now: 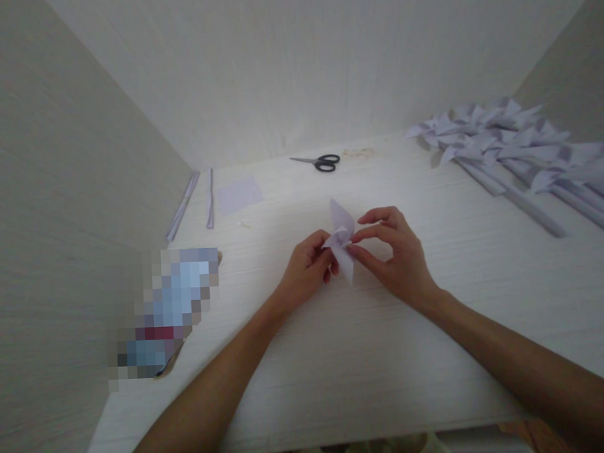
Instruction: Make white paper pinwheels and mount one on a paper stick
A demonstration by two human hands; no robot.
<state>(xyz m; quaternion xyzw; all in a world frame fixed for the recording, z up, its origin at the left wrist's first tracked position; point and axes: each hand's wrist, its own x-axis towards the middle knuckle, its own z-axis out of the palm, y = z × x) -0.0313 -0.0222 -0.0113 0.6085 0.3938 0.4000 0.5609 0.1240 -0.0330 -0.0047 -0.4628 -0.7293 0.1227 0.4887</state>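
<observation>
A pale lilac paper pinwheel (342, 219) is held up over the middle of the white table, its folded blades pointing up and down. My left hand (311, 263) grips it from the left, fingers curled behind the blades. From the right, my right hand (396, 256) pinches near the pinwheel's centre between thumb and a finger, with another finger raised clear. What lies right at the pinched spot is too small to make out.
Finished-looking pinwheels on paper sticks (508, 144) lie heaped at the right. Black-handled scissors (324, 163) rest at the back. Left of them are a paper square (239, 196) and rolled paper sticks (184, 206). A pixelated object (178, 305) lies near the left wall.
</observation>
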